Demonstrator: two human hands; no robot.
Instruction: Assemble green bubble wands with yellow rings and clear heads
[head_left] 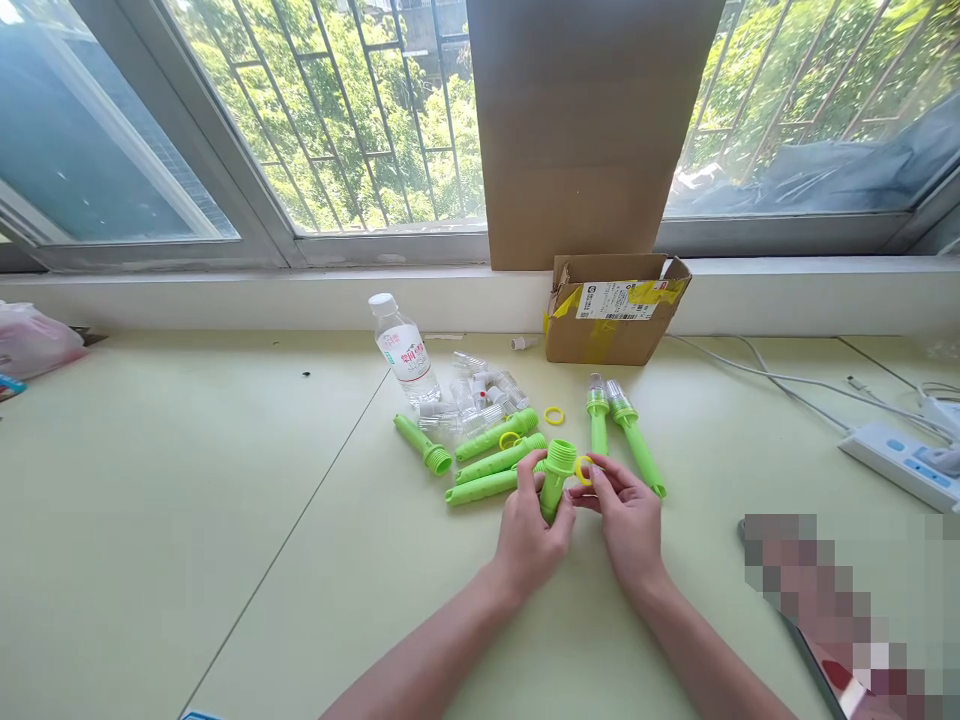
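My left hand [529, 530] is closed around a green plastic tube [555, 480], its wide threaded end pointing up. Pinched in the fingertips of my right hand [626, 515] is a yellow ring [583, 471], held close beside the threaded end. Behind my left hand lie several more green tubes [501, 434], one of them partly covered by my fingers. A second yellow ring [554, 416] rests on the table, and another yellow ring [509, 440] lies among the tubes. Two green tubes with clear caps [637, 445] lie just beyond my right hand.
Clear plastic caps [480, 392] are heaped beside an upright water bottle [407, 350]. An open cardboard box [611, 325] stands against the window ledge. On the right are a white power strip [900, 465], cables [780, 375] and a partly pixelated dark-edged object [814, 660]. A pink bag [37, 338] sits far left.
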